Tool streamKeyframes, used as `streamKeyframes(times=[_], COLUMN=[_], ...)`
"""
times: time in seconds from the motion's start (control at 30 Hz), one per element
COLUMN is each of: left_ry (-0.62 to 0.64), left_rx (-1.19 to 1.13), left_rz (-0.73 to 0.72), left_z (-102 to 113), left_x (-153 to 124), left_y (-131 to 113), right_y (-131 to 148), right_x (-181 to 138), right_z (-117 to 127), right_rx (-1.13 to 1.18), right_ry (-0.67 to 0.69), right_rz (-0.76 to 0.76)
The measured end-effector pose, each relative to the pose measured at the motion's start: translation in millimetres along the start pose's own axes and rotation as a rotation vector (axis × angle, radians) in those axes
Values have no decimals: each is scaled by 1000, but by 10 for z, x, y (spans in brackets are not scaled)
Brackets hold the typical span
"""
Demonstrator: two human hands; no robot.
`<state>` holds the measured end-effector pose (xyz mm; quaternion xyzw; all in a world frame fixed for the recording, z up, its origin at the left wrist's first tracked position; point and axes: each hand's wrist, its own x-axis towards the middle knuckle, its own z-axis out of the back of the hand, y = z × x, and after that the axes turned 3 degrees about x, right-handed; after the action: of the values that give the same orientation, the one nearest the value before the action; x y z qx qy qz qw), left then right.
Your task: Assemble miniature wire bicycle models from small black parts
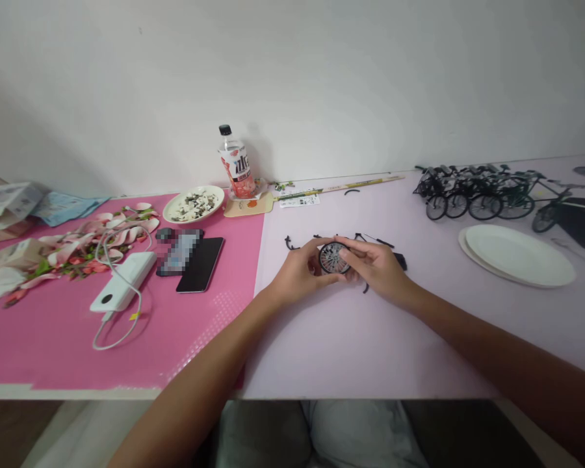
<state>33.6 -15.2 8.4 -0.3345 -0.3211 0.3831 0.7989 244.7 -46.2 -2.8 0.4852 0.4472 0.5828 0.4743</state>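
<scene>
A small toy bicycle wheel (332,258), black-rimmed with thin pale spokes, is held upright between both hands over the pale part of the table. My left hand (302,268) curls round its left edge, thumb below and fingers above. From the right, my right hand (373,265) grips the same wheel, with fingertips on its top and its face. Behind and beside the hands lie small black bicycle parts (291,244), partly covered by the fingers. A black piece (400,261) shows just past my right hand.
Several assembled toy bicycles (485,195) stand at the back right, behind stacked white plates (521,257). To the left are phones (201,265), a white power bank (123,281) with a cable, artificial petals (85,247), a filled dish (194,205) and a drink bottle (237,166).
</scene>
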Motion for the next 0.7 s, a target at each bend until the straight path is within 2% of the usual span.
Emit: streamKeyframes(times=[0.2,0.33,0.43,0.7], left_ry=[-45,-146,-206,-159], left_rx=[2,-7,39,106], left_rz=[-22,-71,-131,-177], left_z=[-9,-36,-48,-47], left_x=[6,22,32,26], left_y=[-35,16,92,140], right_y=[79,143,159,130], right_x=[30,70,74,83], right_z=[26,55,64,111], right_rx=[55,149,129,46], right_ry=[6,-4,-1,50], right_rz=[-53,-96,-93,-60])
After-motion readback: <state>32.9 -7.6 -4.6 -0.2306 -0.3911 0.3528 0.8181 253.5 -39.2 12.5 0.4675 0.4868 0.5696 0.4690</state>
